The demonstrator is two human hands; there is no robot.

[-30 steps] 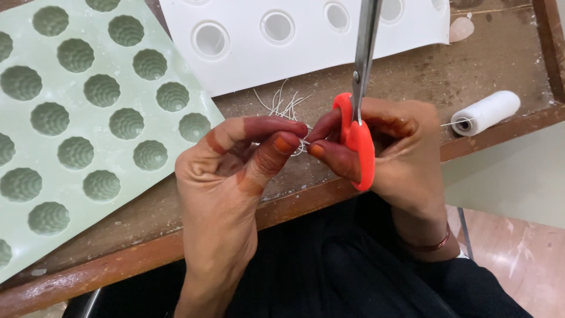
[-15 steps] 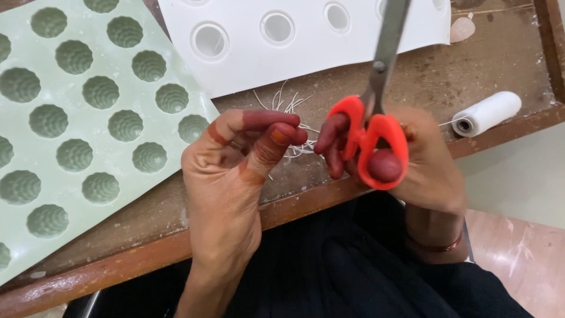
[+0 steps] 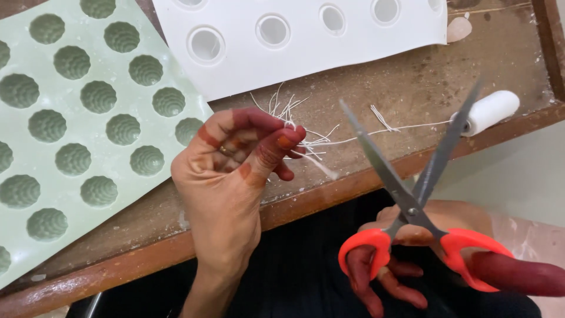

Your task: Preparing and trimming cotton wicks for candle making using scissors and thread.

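My left hand (image 3: 235, 165) pinches a white thread (image 3: 376, 134) between thumb and forefinger above the wooden table's front edge (image 3: 147, 253). The thread runs right to a white spool (image 3: 489, 112) lying near the table's right edge. My right hand (image 3: 412, 265) is low at the right, its fingers through the orange handles of a pair of scissors (image 3: 412, 194). The steel blades are spread wide and point up toward the thread without touching it. A small heap of cut thread pieces (image 3: 288, 109) lies just behind my left fingertips.
A pale green mould sheet (image 3: 88, 123) with several ribbed round cavities covers the left of the table. A white mould sheet (image 3: 294, 41) with round holes lies at the back. A raised wooden rim (image 3: 553, 47) borders the right side. Black cloth covers my lap below.
My right hand has dropped down and to the right with the scissors, away from my left hand. The blades went from shut to wide apart. The thread to the spool now shows.
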